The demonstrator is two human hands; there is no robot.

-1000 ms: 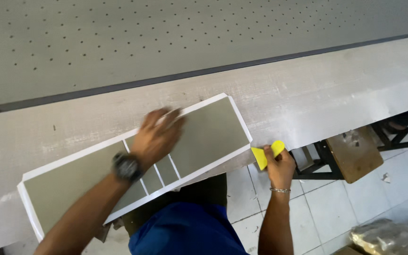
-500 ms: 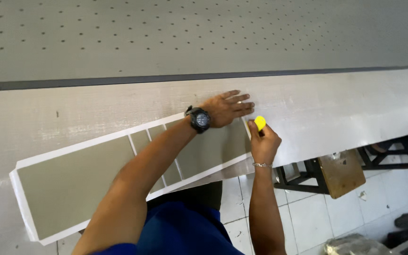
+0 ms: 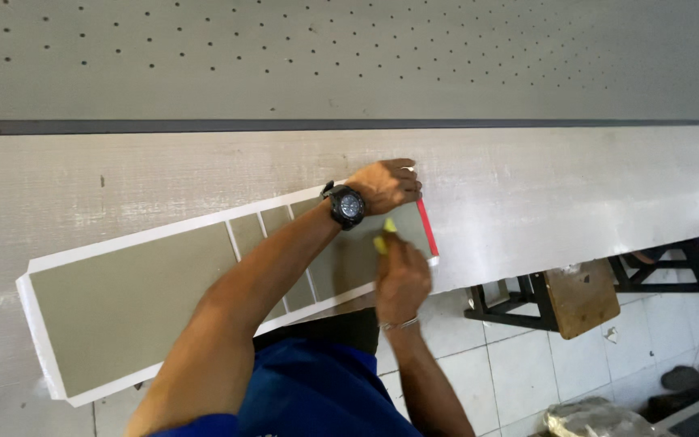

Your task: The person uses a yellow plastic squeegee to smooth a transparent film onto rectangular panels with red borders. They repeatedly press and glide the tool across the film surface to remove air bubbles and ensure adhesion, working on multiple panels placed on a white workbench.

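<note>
A long flat grey-green panel (image 3: 135,291) with white edges and white dividing lines lies slanted on a pale grey workbench (image 3: 527,190). My left hand (image 3: 386,184), with a black watch on the wrist, presses flat on the panel's far right corner. My right hand (image 3: 402,279) is closed around a small yellow tool (image 3: 383,239) held against the panel near its right end. A red strip (image 3: 425,226) shows along that right end edge.
Behind the bench stands a grey perforated board (image 3: 349,57). Below right, on white floor tiles, is a black metal stool frame with a wooden seat (image 3: 580,295). A crumpled plastic bag (image 3: 592,419) lies on the floor at the bottom right.
My left hand slid from the panel's middle to its far right corner. My right hand moved with the yellow tool from off the bench edge onto the panel's right end, where a red strip now shows.
</note>
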